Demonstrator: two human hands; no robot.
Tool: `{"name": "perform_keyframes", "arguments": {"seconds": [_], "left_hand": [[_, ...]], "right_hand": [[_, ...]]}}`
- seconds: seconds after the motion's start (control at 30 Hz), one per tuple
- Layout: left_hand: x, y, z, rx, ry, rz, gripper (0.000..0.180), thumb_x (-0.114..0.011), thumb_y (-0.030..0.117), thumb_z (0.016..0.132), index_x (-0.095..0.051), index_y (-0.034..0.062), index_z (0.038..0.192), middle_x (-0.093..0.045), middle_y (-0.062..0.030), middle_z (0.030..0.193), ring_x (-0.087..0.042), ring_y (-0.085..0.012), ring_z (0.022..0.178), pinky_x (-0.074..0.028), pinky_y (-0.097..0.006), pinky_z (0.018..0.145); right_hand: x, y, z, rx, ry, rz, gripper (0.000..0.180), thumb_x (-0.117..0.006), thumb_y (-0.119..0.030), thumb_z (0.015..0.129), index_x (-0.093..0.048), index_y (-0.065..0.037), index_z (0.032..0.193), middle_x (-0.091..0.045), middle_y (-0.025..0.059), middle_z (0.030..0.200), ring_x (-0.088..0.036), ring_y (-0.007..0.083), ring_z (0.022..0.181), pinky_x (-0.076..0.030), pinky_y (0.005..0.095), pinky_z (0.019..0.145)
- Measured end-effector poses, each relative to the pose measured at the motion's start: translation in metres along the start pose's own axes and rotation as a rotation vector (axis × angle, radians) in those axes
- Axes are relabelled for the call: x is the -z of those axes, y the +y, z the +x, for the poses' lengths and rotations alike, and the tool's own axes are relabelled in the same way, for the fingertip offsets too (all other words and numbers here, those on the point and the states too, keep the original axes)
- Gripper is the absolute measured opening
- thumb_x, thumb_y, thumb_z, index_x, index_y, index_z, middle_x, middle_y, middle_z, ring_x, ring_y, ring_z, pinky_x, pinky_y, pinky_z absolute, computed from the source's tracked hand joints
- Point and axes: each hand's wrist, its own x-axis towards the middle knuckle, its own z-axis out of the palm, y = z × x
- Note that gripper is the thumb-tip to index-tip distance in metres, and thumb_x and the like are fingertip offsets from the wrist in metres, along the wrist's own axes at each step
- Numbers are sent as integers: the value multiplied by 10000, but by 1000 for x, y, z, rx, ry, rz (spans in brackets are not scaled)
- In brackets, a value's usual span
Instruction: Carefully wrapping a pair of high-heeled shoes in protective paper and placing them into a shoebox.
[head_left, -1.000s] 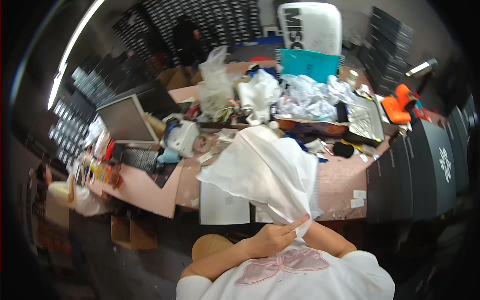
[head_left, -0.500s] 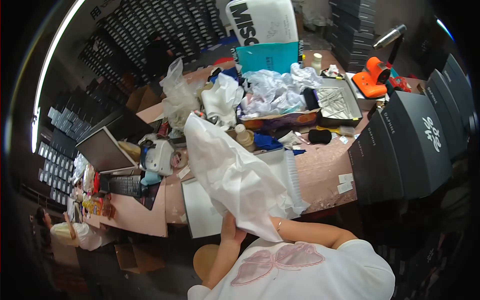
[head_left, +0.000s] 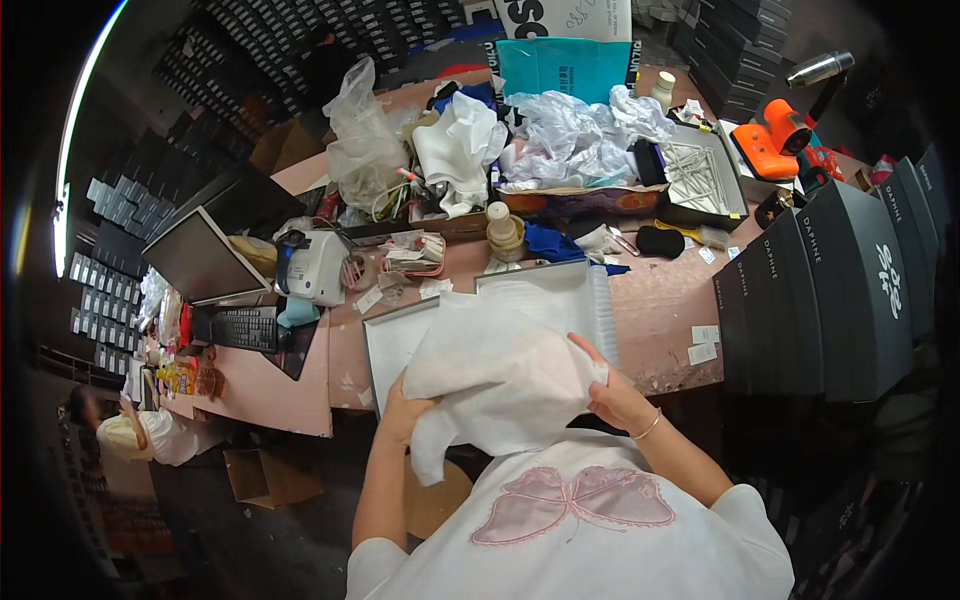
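A crumpled sheet of white tissue paper [head_left: 500,365] is held in front of my body, over the near edge of the table. My left hand [head_left: 405,410] grips its left side, with the fingers partly covered by the paper. At the other side my right hand [head_left: 618,400] pinches the paper between thumb and fingers. A faint pinkish tint shows through the middle; whether anything is wrapped inside I cannot tell. Beneath and behind the paper lies an open shallow box [head_left: 390,345] with a white inside, partly hidden. Pleated white paper [head_left: 602,310] lies along its right side.
Dark shoe boxes [head_left: 850,290] stand in a row at the right. Behind are a carton of crumpled white paper [head_left: 585,200], a bottle [head_left: 505,232] and an orange device [head_left: 770,145]. A label printer [head_left: 312,265], monitor [head_left: 205,255] and keyboard [head_left: 240,328] occupy the left. Another person [head_left: 160,435] is far left.
The tissue paper has come down from a tall raised shape to a lower, bunched one. My hands have moved apart, the left one leftward; the right hand has come out from behind the paper.
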Motion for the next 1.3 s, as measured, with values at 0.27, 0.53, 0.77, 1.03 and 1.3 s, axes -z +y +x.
{"name": "perform_keyframes", "arguments": {"seconds": [0.27, 0.53, 0.77, 1.03, 1.3], "left_hand": [[-59, -83, 32, 213, 103, -479, 435, -545, 148, 830, -533, -48, 1219, -637, -146, 1080, -641, -227, 930, -523, -343, 841], [-35, -71, 17, 274, 274, -756, 395, -483, 275, 869, -589, -27, 1100, -642, -157, 1028, -646, -254, 905, -540, -351, 786], [18, -112, 33, 132, 289, -767, 344, -547, 247, 854, -616, -39, 1034, -657, -139, 938, -638, -229, 899, -523, -323, 796], [55, 12, -29, -240, 345, -38, 540, -543, -1, 797, -449, -12, 1328, -559, -139, 1238, -556, -243, 1141, -426, -339, 994], [-59, -25, 61, -184, 100, -68, 482, -465, 192, 933, -386, 6, 1371, -537, -93, 1269, -514, -184, 1159, -420, -332, 988]], "right_hand": [[-47, -38, 30, 382, 216, -1142, 908, -739, -212, 795, -155, -105, 1482, -454, 145, 1305, -538, 225, 1078, -425, 294, 917], [-57, -24, -22, 47, 147, -1028, 167, -578, -8, 873, -597, 4, 1039, -618, 38, 743, -570, 78, 600, -464, 224, 548], [-83, -26, 1, -364, -506, -915, 174, -558, -118, 905, -620, -14, 1029, -633, 49, 730, -597, 84, 685, -476, 238, 633], [8, -62, 16, -10, 45, -62, 583, -523, -303, 954, -297, -68, 1437, -417, 144, 1381, -530, 222, 1150, -471, 362, 926], [-34, 0, -11, -62, 282, -629, 998, -743, -237, 775, -84, -12, 1492, -315, 197, 1446, -342, 261, 1326, -324, 353, 1066]]}}
